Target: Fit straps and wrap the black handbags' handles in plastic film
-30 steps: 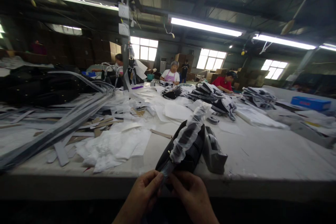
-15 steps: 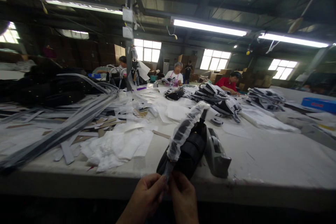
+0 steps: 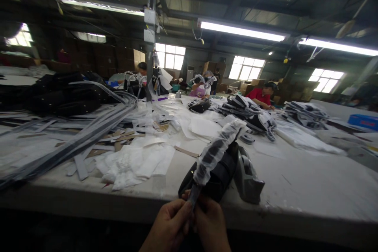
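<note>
With the left hand we are pinching the grey strap end, while the right hand is resting close beside it, its grip hidden. The black bag is lying at the near edge of the table, just beside a tape dispenser, and we are judging that a hard tug could drag it over or tear the thin wrap. We are noting crinkled, translucent folds against smooth, rounded black surfaces.
</note>
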Demonstrator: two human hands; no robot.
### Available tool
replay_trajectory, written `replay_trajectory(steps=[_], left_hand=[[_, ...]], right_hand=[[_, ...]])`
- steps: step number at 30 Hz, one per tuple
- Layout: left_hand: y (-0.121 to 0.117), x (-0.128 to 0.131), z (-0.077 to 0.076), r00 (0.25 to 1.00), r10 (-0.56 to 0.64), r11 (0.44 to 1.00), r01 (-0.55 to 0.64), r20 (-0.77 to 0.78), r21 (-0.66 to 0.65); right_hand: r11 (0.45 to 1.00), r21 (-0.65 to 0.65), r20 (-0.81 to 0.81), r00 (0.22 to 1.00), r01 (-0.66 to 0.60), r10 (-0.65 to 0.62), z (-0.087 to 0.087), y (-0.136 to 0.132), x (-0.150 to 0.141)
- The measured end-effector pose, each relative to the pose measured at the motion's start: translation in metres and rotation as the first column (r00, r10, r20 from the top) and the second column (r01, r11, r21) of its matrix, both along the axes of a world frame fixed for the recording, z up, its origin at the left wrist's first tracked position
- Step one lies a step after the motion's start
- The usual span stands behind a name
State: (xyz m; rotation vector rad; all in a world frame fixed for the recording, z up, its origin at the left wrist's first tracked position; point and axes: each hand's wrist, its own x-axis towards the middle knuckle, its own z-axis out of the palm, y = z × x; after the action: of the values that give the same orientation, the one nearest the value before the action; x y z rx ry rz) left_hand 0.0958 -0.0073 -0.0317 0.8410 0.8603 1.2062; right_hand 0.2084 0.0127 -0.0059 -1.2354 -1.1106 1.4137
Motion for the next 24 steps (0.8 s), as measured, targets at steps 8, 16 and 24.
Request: replay_trajectory(steps=[8, 16, 24], left_hand=[[-0.007, -0.005, 0.009, 0.994, -0.076, 0.997, 0.074, -0.076, -0.033], [-0.008, -0.007, 0.021, 0.979, -0.071, 0.995, 0.085, -0.191, 0.061], [-0.004, -0.028, 0.015, 0.89, 0.069, 0.993, -0.017, -0.45, 0.12]], right_hand=[[0.928, -0.122, -0.551, 0.801, -0.353, 0.232, -0.001, -0.006, 0.011], [0.867, -0.157, -0.508, 0.791, -0.474, 0.341, 0.02, 0.002, 0.005], [0.953, 0.094, 0.069, 0.957, -0.288, 0.282, 0.02, -0.005, 0.044]])
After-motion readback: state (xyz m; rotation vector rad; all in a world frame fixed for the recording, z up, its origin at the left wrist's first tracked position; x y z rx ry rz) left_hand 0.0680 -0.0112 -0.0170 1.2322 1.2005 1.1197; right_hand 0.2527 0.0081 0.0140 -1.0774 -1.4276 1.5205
